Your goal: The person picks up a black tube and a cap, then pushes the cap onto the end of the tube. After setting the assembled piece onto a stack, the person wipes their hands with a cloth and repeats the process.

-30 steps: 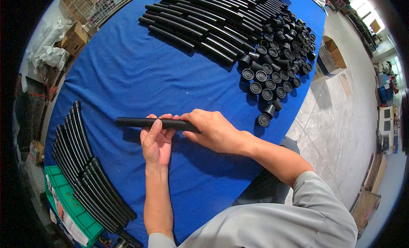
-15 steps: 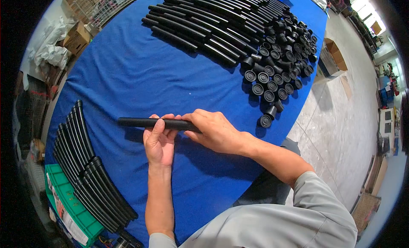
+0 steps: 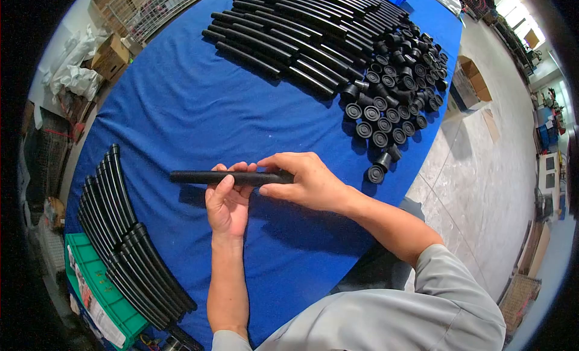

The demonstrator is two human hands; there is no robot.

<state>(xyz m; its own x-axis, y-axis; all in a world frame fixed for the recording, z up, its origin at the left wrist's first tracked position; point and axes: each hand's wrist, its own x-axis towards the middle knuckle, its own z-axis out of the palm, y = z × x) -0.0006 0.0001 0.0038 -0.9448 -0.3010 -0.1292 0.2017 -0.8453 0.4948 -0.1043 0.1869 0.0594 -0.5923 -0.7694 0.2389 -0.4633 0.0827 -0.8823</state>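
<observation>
Head view: black tube (image 3: 245, 178) lies at nine o'clock from centre. Left hand (image 3: 228, 207) grips its middle; right hand (image 3: 312, 181) surrounds its three-o'clock end, pressure undeterminable. Step: apparently two-handed handling, calling for steady left support.

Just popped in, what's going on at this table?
A person's left hand holds a black tube around its middle, above a blue cloth. The right hand is cupped at one end; how firmly is unclear. More black tubes lie in rows farther off, beside a pile of small black pieces. Another group of tubes lies by a green tray.
</observation>
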